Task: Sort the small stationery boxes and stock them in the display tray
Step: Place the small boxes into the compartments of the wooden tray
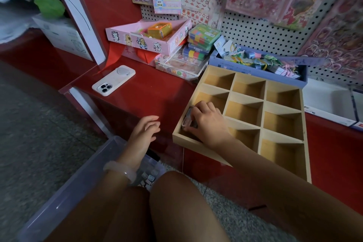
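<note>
- Right hand (206, 122) reaches into the near-left compartment of the wooden display tray (284, 163), fingers curled round a small stack of stationery boxes (188, 119).
- Left hand (146, 130) hovers with fingers loosely spread, holding nothing, above the clear plastic bin (82, 179) on the floor.
- Seat the stack upright against the compartment's left wall; release only once the boxes stand squarely.
- Keep like boxes together in one compartment.
- Remaining boxes lie in the bin, below the left wrist; the other visible tray compartments hold nothing.
- Tray overhangs the red bench (141, 92) edge: avoid pressing down on it.
</note>
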{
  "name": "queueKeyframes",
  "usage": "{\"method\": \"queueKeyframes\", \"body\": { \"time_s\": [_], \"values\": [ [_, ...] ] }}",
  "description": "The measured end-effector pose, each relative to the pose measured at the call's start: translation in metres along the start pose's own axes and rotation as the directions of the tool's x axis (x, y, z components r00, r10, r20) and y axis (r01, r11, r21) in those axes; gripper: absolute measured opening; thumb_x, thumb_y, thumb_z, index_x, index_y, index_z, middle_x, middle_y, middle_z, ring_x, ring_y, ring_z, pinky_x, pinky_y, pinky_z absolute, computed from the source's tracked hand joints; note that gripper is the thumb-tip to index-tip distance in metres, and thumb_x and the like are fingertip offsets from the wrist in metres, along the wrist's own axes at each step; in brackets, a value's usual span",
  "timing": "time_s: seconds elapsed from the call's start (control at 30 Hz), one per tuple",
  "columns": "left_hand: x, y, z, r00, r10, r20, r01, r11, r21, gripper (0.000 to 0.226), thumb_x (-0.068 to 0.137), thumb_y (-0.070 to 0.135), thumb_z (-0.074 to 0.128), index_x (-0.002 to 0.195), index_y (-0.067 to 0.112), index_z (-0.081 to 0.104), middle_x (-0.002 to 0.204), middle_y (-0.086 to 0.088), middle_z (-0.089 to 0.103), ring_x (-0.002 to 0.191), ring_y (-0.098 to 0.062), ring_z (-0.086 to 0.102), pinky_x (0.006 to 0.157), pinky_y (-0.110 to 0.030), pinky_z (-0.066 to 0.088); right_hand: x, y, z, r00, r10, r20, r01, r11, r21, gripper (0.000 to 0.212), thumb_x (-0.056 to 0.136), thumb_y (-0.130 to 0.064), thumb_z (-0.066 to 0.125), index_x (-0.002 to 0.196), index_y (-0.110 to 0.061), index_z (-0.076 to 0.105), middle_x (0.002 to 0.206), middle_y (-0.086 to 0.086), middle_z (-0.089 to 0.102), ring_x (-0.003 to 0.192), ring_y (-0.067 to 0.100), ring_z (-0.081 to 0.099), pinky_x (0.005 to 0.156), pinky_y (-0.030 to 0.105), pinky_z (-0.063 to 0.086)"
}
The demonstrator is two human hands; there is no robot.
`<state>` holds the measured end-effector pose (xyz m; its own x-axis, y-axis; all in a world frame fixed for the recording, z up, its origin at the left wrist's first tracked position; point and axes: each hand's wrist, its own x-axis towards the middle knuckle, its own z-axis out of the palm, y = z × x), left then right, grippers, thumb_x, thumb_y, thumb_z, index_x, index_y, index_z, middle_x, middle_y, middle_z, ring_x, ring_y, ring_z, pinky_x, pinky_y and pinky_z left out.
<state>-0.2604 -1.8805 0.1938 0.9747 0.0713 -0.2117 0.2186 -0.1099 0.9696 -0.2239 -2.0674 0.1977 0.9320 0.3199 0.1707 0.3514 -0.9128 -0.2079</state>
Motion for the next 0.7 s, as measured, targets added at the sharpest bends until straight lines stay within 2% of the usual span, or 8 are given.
{"method": "queueKeyframes", "body": {
  "time_s": [0.2,0.37,0.47,0.57,0.7],
  "values": [
    [-0.002,-0.003,-0.004,1.0,-0.009,-0.012,0.008,1.0,-0.02,0.022,0.099,0.015,0.041,0.105,0.03,0.056,0.114,0.003,0.06,0.108,-0.009,0.057,0.091,-0.027,0.044,0.001,-0.002,-0.004,0.999,0.0,0.052,-0.001,1.0,0.009,0.052,0.078,-0.042,0.069,0.112,-0.005,0.057,0.115,0.012,0.051,0.109,0.032,0.045,0.088,0.042,0.04],
    [-0.005,0.002,-0.006,0.999,-0.005,-0.033,0.004,1.0,-0.017,0.023,0.099,0.015,0.04,0.103,0.03,0.057,0.113,0.003,0.061,0.109,-0.012,0.057,0.094,-0.031,0.044,0.001,0.0,-0.017,0.998,-0.019,0.06,0.016,0.998,0.054,0.049,0.086,-0.039,0.061,0.123,-0.009,0.052,0.125,0.01,0.046,0.114,0.028,0.041,0.095,0.036,0.036],
    [-0.012,0.013,-0.012,0.998,0.014,-0.067,-0.015,1.0,-0.013,0.022,0.099,0.015,0.042,0.103,0.03,0.058,0.117,-0.001,0.06,0.11,-0.012,0.057,0.094,-0.029,0.044,0.01,-0.014,-0.024,0.997,-0.073,0.011,0.071,0.988,0.135,0.038,0.089,-0.034,0.059,0.119,-0.011,0.056,0.12,0.01,0.049,0.11,0.028,0.044,0.093,0.039,0.04],
    [-0.023,0.02,-0.029,0.992,0.032,-0.121,-0.034,0.999,-0.017,0.022,0.099,0.016,0.042,0.108,0.028,0.058,0.117,0.001,0.06,0.109,-0.009,0.057,0.094,-0.028,0.043,0.025,-0.043,-0.02,0.988,-0.152,-0.015,0.151,0.958,0.245,0.029,0.089,-0.026,0.06,0.11,-0.007,0.061,0.106,0.015,0.056,0.099,0.034,0.051,0.087,0.041,0.042],
    [-0.035,0.007,-0.067,0.965,-0.014,-0.261,0.002,0.999,-0.047,0.02,0.096,0.013,0.047,0.101,0.026,0.061,0.115,-0.005,0.061,0.107,-0.016,0.058,0.092,-0.032,0.045,0.038,-0.093,0.008,0.943,-0.309,0.123,0.248,0.901,0.355,0.033,0.088,-0.025,0.057,0.116,-0.009,0.058,0.106,0.016,0.058,0.1,0.037,0.054,0.089,0.043,0.044]
  ]
}}
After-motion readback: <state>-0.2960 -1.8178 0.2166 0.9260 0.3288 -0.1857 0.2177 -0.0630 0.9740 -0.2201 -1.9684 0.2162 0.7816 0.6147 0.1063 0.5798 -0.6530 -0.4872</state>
